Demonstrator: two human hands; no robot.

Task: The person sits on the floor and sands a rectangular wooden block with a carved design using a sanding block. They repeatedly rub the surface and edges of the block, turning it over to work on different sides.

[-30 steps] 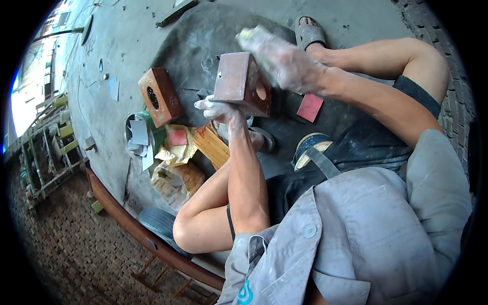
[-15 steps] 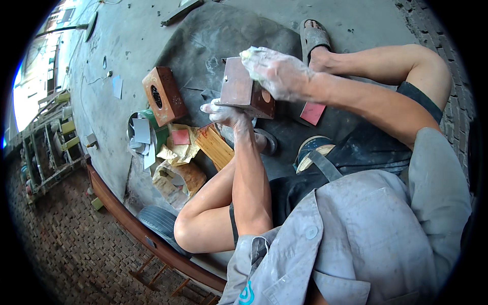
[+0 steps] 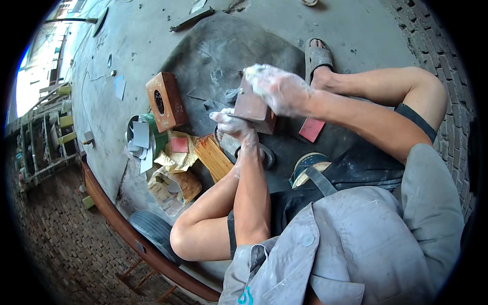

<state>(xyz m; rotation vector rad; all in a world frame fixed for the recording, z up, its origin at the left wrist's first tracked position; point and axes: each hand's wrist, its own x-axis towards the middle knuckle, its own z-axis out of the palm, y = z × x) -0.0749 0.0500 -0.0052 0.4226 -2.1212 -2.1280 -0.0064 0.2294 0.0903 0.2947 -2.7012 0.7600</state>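
Nearest to my remote camera, I saw a light-grey cloth shirt (image 3: 371, 234) with a turquoise curved emblem (image 3: 246, 296). The dust-whitened left hand (image 3: 235, 127), partly closed, held a brown wooden box (image 3: 249, 108) above a dark rounded mat (image 3: 203, 58). The dusty right hand (image 3: 278, 91) bent over it, fingers together; its grip I could not tell. Beyond lay grey concrete floor (image 3: 134, 30).

The dusty left hand (image 3: 237, 127) holds a brown box (image 3: 249, 109) at its seven o'clock edge; the right hand (image 3: 280, 91) lies over its two o'clock side. Around it, a second box (image 3: 174, 101) sits at nine o'clock, a green bucket (image 3: 161, 138) with grey sheets (image 3: 141, 134) at eight, a wooden block (image 3: 213, 157) at seven, a red pad (image 3: 311, 130) at four.
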